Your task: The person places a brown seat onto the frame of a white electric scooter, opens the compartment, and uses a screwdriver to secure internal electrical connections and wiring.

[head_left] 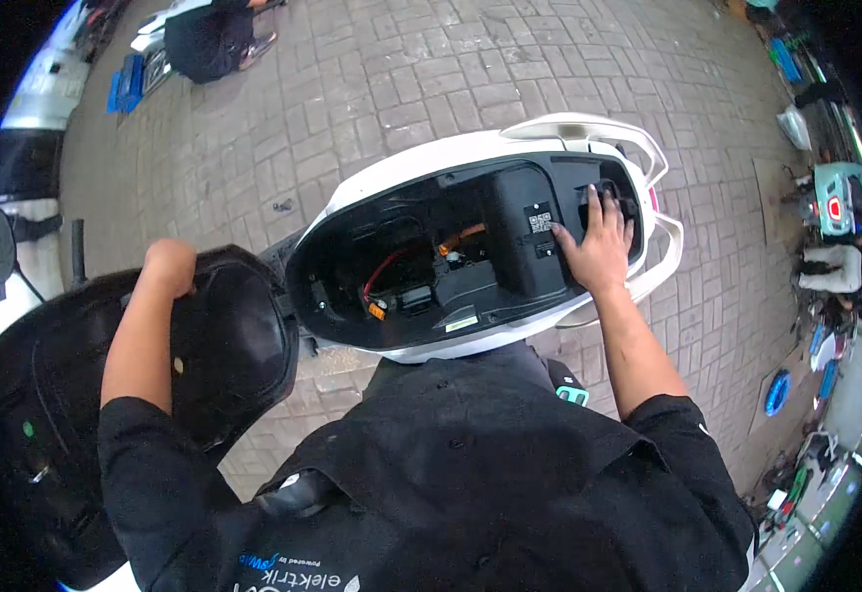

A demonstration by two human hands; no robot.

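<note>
1. At the seat's (244,331) far edge, the left hand (170,268) bends downward; its fingers are hidden from me, so I cannot tell whether they grip or only rest.
2. Near the tail, I see the right hand (604,255) spread, back upward, over a dark recess (626,197); what its fingertips touch is lost in shadow.
3. Just before the person, the white scooter (426,163) stands crosswise, seat tipped open to the left. I make out a red cable (382,266) and an orange plug (377,311) in the bay (515,212), but its left end is too dark to read.
4. The black shirt (451,444) hides my lower view, and the seat's outer part fades into the lens's black rim.
5. Grey pavers (401,79) make the ground. Up left, another person (209,44) is cut off by the top edge, beside blue crates (127,84).
6. Far right, a teal scooter (840,197) and a blue ring (777,393) look bent and small.
7. White rails (638,138) curve around the tail, beyond the right hand. Pavers run wide past the far flank; on the near side, the person's body stands close.
</note>
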